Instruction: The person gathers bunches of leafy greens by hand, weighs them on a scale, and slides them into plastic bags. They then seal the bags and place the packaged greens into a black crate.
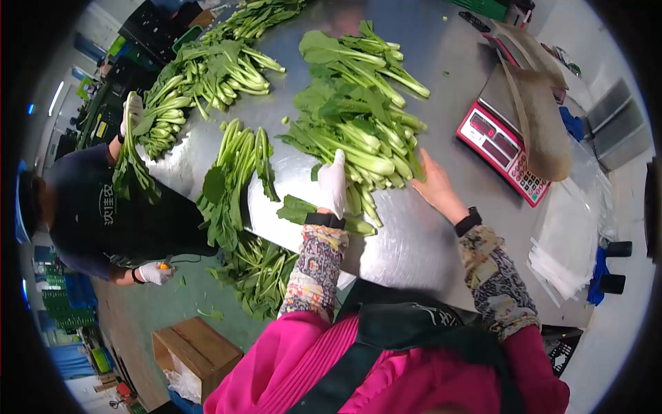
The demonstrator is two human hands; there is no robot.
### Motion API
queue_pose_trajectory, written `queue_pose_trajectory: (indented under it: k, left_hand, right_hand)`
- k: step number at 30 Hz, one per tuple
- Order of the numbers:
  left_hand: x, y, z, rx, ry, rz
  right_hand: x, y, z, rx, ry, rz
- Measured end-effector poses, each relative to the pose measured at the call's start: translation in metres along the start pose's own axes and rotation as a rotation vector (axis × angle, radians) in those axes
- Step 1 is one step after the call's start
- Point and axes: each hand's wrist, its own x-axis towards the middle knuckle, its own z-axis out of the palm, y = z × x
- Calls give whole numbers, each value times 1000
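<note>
Nearest, patterned sleeves over pink. Left hand in a white glove, laid on the stem ends of the big pile of greens on the steel counter — cannot tell whether closed around a stem or only pressing down. Right hand bare, fingers stretched flat and open, set against the pile's right edge, low to the counter. Hands apart, the stem ends between them. One loose leaf just beside the left wrist. To the right, a red scale and a stack of clear bags. To the left, a smaller bunch hanging over the counter's edge, dropped leaves on the floor below. Farther left, a co-worker in a dark shirt — one gloved hand raised with a long bunch, the other low. Farthest, another heap across the counter.
</note>
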Motion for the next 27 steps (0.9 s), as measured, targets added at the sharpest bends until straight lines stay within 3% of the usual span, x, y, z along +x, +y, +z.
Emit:
queue_pose_trajectory:
  k: [2,6,7,9,10,12,13,15,17,19,21,24,27]
  left_hand:
    - [-12,12,4,-73,-53,32]
    - [7,-6,14,-112,-64,146]
    - [12,-14,19,-82,-40,220]
    - [20,-19,27,117,95,211]
    - [20,-13,30,154,85,186]
    - [28,-7,34,200,81,164]
    - [36,-5,36,162,79,136]
    - [38,0,38,128,81,103]
    - [25,10,43,-189,48,-10]
    - [11,5,35,-450,-132,38]
    - [1,-9,37,-602,-171,152]
    - [-12,-26,49,-740,-156,264]
    - [-31,-19,58,-733,-223,380]
  right_hand:
    - [13,-2,1,184,-446,347]
    - [47,-25,-70,438,-479,453]
    - [57,-16,-64,432,-486,450]
    - [88,8,-34,197,-150,-37]
    - [104,20,-12,204,-150,-42]
    - [130,29,30,-312,202,-409]
    - [136,16,29,-304,206,-406]
    - [145,-14,25,-95,-507,-97]
    - [134,-37,29,-95,-498,-34]
    - [120,-51,23,-121,-428,-5]
    - [113,-57,13,-46,-421,-16]
    - [92,-52,11,-16,-248,-116]
    - [73,-43,5,161,-186,-48]
